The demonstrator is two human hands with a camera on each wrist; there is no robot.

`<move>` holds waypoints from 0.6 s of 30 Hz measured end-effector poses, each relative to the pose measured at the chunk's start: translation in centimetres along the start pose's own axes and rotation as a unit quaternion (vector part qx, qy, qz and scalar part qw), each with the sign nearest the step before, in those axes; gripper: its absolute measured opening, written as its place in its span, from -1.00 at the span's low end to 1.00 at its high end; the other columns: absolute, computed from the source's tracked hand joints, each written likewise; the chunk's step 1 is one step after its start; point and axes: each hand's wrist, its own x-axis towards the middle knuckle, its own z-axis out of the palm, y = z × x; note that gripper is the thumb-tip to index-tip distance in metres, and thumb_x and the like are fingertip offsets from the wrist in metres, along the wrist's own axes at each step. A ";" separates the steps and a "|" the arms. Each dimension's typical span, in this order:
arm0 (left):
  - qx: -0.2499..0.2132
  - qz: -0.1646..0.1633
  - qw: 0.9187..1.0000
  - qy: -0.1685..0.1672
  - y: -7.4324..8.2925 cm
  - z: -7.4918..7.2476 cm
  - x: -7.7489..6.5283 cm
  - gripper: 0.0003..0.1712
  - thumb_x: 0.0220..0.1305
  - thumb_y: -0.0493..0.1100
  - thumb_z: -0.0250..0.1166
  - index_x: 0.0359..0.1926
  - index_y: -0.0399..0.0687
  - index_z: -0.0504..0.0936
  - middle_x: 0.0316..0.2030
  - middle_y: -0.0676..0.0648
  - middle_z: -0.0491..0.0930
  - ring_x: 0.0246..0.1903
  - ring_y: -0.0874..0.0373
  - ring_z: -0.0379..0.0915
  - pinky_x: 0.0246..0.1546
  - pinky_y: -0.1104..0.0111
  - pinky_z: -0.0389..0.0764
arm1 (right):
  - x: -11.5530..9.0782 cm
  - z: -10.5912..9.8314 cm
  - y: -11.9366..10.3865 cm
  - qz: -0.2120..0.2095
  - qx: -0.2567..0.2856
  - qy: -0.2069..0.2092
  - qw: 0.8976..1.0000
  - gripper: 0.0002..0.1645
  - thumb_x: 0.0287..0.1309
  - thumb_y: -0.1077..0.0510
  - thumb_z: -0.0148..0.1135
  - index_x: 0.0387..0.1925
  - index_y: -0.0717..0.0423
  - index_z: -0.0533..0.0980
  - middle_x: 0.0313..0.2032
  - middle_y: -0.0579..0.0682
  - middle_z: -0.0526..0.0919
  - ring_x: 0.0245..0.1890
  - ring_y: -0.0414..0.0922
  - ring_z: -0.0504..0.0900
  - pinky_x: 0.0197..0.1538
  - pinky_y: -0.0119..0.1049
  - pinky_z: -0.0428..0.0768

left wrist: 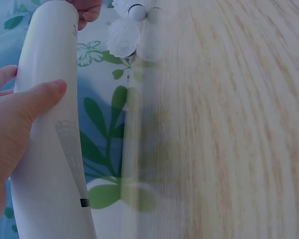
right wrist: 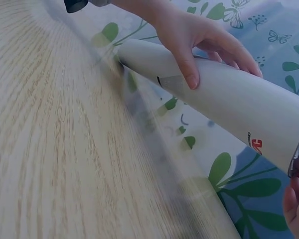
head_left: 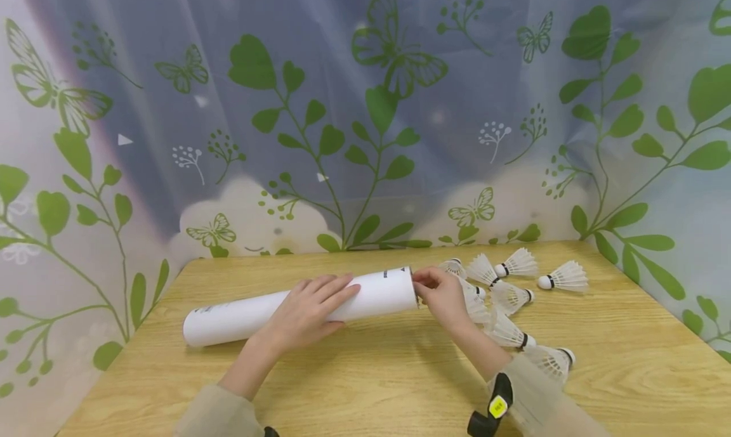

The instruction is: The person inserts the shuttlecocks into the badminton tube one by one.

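A long white shuttlecock tube (head_left: pixel 251 316) lies slanted over the wooden table, its right end raised. My left hand (head_left: pixel 311 307) grips it around the middle, fingers over the top and thumb along the near side, as the left wrist view also shows. At the open right end is my right hand (head_left: pixel 442 294), its fingers bent and the fingertips right at the mouth. In the right wrist view those fingers (right wrist: pixel 294 199) curl by the rim, beside the tube's silvery inside. What they may pinch there is hidden, so I cannot tell.
Several white shuttlecocks (head_left: pixel 508 297) lie scattered to the right, some close behind and beside my right forearm. One shuttlecock (head_left: pixel 564 276) sits apart at the far right. Behind the wooden table (head_left: pixel 365 386) hangs a curtain (head_left: pixel 342 139) printed with leaves and butterflies.
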 end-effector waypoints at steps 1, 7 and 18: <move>0.001 0.001 1.000 0.000 0.0 0.0 0.0 -0.08 -0.24 -0.02 0.56 0.22 -0.08 0.40 0.16 -0.10 0.43 -0.02 -0.03 0.44 -0.19 0.12 0.54 | -0.1 0.0 0.0 0.003 0.005 -0.004 1.000 -0.90 0.05 0.35 0.25 -0.34 0.32 0.59 -0.45 0.04 0.60 -0.47 -0.17 0.50 -0.41 -0.31 0.55; 0.000 0.003 1.000 0.000 0.0 0.2 -0.1 -0.09 -0.21 -0.01 0.55 0.23 -0.07 0.40 0.17 -0.09 0.42 0.00 -0.02 0.43 -0.18 0.14 0.54 | -0.1 -0.5 0.0 0.002 0.024 -0.033 0.999 -0.85 0.08 0.36 0.22 -0.27 0.35 0.58 -0.40 0.05 0.61 -0.44 -0.18 0.52 -0.39 -0.22 0.58; -0.014 -0.002 1.000 0.008 -0.1 0.1 0.0 -0.10 -0.21 -0.03 0.54 0.23 -0.08 0.40 0.17 -0.11 0.42 -0.01 -0.04 0.44 -0.18 0.10 0.54 | -0.9 -3.2 -0.4 -0.003 0.011 -0.085 0.996 -0.71 0.16 0.24 0.20 -0.10 0.32 0.52 -0.21 0.14 0.62 -0.28 -0.11 0.58 -0.28 -0.15 0.57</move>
